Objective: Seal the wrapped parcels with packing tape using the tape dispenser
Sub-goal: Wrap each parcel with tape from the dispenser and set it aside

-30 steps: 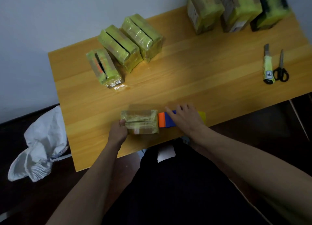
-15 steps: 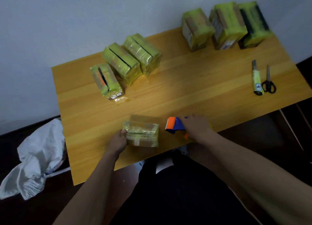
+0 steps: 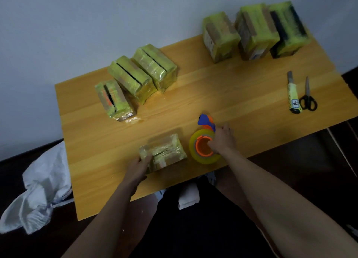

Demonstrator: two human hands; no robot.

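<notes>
Orange-brown wooden tabletop (image 3: 222,95) w/ grain running left-right, pushed against a pale grey wall (image 3: 77,25). Crumpled white cloth bag (image 3: 40,197) on the dark floor, left of the table.

Far right: row of three upright yellow-green film-wrapped parcels w/ brown tape bands (image 3: 253,30), side by side, touching. Pale labels on their near ends, text too blurred to read.

Far left: row of three lower yellow-green wrapped parcels w/ dark slots along the top (image 3: 135,79), set diagonally, packed close. Leftmost shows some orange in its slot.

Near edge, centre: small clear-film-wrapped parcel w/ brown tape strips (image 3: 164,151), lying flat. Left hand (image 3: 138,167) grips its left end, fingers curled round the corner.

Just right of it: orange-and-blue tape dispenser w/ a roll of clear yellowish packing tape (image 3: 203,143), roll sitting on the table, blue end pointing far. Close to the parcel, can't tell if touching. Right hand (image 3: 222,139) holds the dispenser from the right, fingers curled over the body.

Right side: yellow-green utility knife w/ a white label at the near end (image 3: 293,95), one dark mark on it, not legible. Black-handled scissors (image 3: 308,97) just beside it on the right, blades pointing far.
</notes>
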